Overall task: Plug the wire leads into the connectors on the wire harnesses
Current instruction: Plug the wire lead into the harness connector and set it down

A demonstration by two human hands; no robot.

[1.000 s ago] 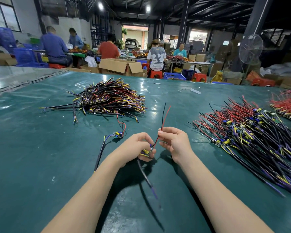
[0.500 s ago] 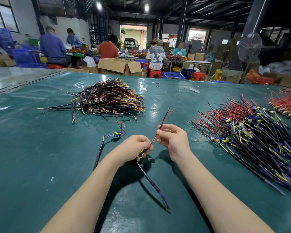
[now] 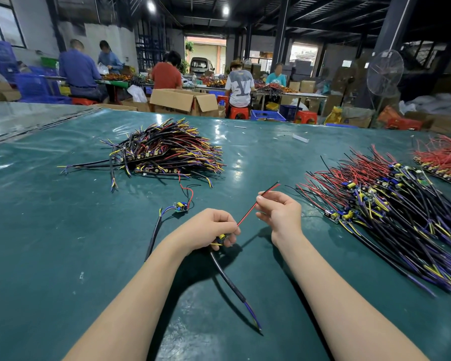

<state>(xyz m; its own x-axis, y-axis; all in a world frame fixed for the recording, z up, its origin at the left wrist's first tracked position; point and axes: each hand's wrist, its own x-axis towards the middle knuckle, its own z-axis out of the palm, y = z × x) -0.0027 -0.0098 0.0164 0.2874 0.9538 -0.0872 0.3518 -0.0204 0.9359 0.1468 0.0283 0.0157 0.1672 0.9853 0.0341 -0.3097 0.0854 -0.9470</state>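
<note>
At front centre of the green table [image 3: 50,256], L hand [image 3: 208,231] grips a harness [image 3: 222,237], fingers curled round its small board w/ a yellow cap. Its black cable [image 3: 227,277] trails toward the viewer, ending in purple/blue wires. R hand [image 3: 279,212] pinches the red/black lead pair [image 3: 246,214], which runs straight btwn both hands, tip poking past the R fingers.

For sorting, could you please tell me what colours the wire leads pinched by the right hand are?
Red and black leads, best seen in the head view.
</note>
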